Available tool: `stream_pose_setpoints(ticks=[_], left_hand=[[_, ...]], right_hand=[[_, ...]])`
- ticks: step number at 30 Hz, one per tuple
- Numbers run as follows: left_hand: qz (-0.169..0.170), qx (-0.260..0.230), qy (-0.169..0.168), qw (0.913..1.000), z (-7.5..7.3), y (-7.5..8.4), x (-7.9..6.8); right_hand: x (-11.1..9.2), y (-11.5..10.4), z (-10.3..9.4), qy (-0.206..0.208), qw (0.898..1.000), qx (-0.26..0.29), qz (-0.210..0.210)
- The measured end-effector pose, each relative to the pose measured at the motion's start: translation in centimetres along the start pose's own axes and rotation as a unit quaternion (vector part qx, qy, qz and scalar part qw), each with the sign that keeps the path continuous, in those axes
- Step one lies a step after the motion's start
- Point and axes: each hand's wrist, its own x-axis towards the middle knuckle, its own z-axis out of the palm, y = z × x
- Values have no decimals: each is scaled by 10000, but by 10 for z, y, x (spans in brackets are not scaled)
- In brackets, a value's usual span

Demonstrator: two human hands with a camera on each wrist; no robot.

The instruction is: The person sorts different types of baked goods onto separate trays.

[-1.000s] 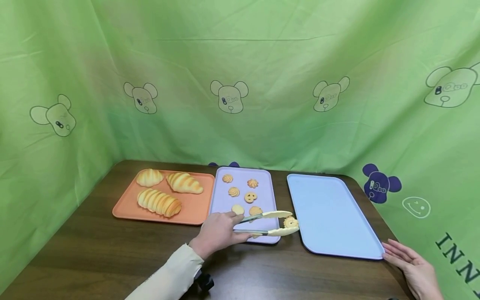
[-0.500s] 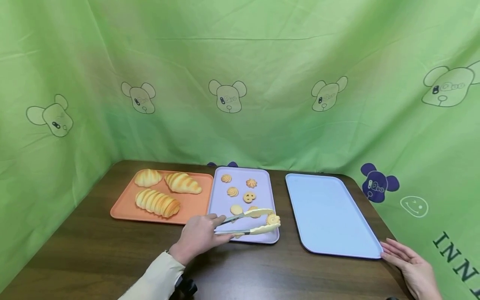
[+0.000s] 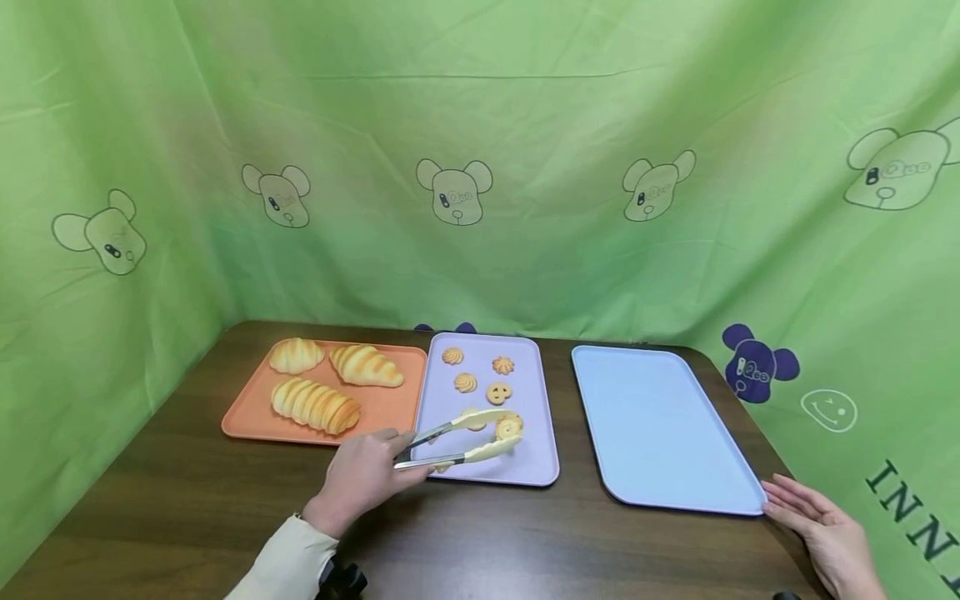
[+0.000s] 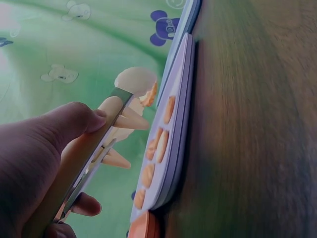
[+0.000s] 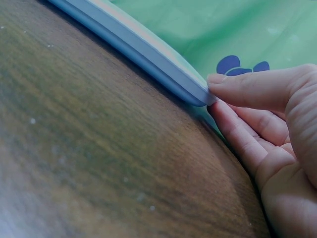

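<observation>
My left hand [image 3: 367, 475] grips a pair of tongs [image 3: 491, 450] with metal arms and cream tips. Between those tips sits a round cookie [image 3: 508, 427], over the near half of the lilac tray [image 3: 536, 454]. In the left wrist view the thumb lies along the upper arm of the tongs [image 4: 81, 146], with fingers curled at the lower one. At the blue tray's [image 3: 667, 433] near right corner is my right hand [image 3: 828, 533]. Its thumb and a finger pinch that corner in the right wrist view, thumb above.
Several other cookies [image 3: 498, 392] lie on the lilac tray, one partly covered by the tongs. Left of it, an orange tray [image 3: 251, 421] bears three breads [image 3: 317, 406]. All three trays rest on a dark wooden table [image 3: 187, 500] backed by a green curtain [image 3: 525, 267].
My left hand has drawn the tongs and the cookie leftward, from the gap beside the blue tray to over the lilac tray. The right hand stays at its corner.
</observation>
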Motion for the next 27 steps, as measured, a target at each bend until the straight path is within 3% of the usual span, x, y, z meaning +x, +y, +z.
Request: stream_pose_setpoints(ticks=[14,27], left_hand=[[-143,306,-20,9994,-23,-16,-18],[-562,585,-93,9967,-41,-27,-41]], right_hand=[[-1,1,2,-55,10000,37,-41],[-1,0,1,-76,9998,112,-146]])
